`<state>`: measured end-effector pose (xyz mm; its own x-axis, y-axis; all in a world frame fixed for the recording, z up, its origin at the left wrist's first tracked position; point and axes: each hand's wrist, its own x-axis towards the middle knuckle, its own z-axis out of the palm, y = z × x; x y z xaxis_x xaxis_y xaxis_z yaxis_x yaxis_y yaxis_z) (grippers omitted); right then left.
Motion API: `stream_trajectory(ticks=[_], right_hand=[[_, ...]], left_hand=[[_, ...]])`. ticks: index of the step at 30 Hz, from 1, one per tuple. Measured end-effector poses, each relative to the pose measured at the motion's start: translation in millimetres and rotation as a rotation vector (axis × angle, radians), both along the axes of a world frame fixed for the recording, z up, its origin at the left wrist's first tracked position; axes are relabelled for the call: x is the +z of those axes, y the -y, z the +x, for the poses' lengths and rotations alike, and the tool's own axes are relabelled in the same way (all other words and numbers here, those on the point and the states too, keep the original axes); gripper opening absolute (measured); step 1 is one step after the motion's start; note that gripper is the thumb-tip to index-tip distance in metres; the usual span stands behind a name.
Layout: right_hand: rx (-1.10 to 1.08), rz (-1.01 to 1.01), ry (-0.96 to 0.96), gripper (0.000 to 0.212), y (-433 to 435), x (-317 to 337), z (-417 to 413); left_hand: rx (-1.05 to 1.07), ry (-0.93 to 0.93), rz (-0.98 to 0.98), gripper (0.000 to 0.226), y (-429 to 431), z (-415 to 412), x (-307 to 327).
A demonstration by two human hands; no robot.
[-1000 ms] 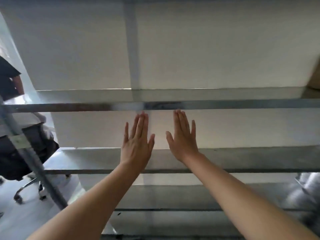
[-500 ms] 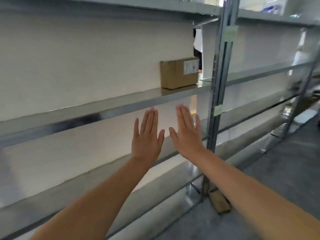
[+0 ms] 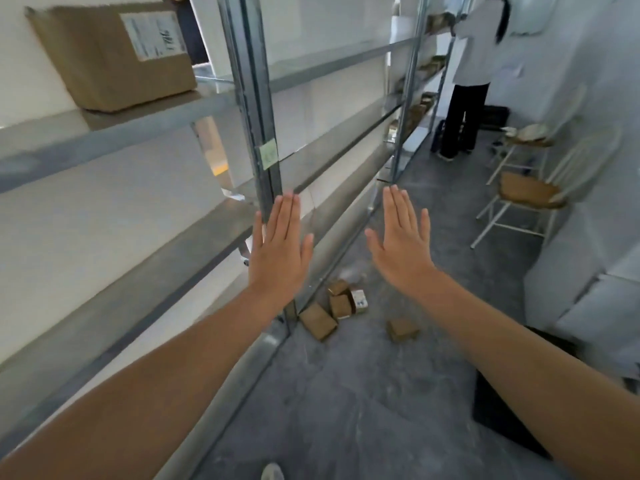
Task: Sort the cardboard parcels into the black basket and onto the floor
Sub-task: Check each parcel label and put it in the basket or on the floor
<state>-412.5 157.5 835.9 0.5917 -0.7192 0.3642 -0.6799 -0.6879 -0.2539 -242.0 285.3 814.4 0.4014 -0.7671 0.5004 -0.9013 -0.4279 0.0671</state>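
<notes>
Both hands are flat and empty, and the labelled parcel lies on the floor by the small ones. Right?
No. In the head view the labelled parcel sits on the shelf, not the floor. The left hand and right hand are flat and empty.

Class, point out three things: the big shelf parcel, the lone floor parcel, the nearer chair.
Big shelf parcel point(image 3: 90, 71), head view, brown front face.
Lone floor parcel point(image 3: 401, 329), head view, top face.
Nearer chair point(image 3: 528, 190), head view, wooden seat.

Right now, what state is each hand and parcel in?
left hand, open, flat, holding nothing.
right hand, open, flat, holding nothing.
large parcel, closed, sitting on the shelf, untouched.
small parcels, heaped on the floor by the shelf post.
lone parcel, on the floor, apart from the heap.
</notes>
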Motion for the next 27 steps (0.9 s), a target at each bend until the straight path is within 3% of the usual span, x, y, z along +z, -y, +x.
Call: stream_trajectory(ticks=[7,17,27], right_hand=[[-0.147,0.108,-0.057,0.071,64,-33,27],[-0.29,0.193,-0.066,0.071,150,-54,109],[-0.398,0.253,-0.051,0.073,212,-71,107]], left_hand=[[-0.165,-0.112,0.062,0.064,91,41,-34],[-0.243,-0.172,0.114,0.065,194,145,-53],[-0.329,-0.22,0.172,0.065,265,162,-80]])
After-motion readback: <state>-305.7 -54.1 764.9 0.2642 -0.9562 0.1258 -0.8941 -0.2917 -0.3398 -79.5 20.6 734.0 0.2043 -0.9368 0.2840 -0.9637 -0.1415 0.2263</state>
